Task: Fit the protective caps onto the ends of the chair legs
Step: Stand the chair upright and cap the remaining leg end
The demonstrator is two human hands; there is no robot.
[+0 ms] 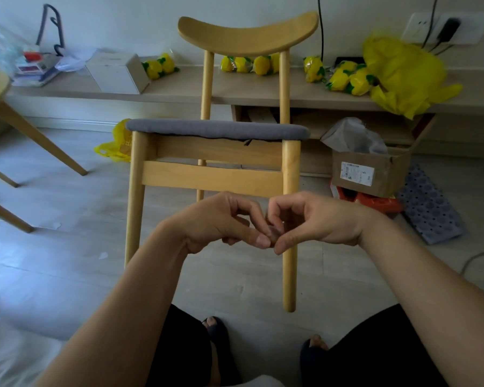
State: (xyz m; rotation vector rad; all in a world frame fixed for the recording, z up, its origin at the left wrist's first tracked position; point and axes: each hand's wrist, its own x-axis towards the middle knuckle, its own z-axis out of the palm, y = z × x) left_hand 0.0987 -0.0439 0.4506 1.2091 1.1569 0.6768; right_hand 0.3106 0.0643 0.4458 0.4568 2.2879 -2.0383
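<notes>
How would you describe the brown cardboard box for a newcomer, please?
Find the pale wooden chair with the grey seat cushion. Down to its right, below the long shelf, sits the open brown cardboard box. Only it bears a white printed label.

Pale wood chair with grey seat cushion, yellow bags behind

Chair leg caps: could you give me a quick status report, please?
Left hand and right hand together pinch a small brownish piece, likely a cap. Chair upright; nearest leg end looks bare. Nothing blocks that leg.
</notes>
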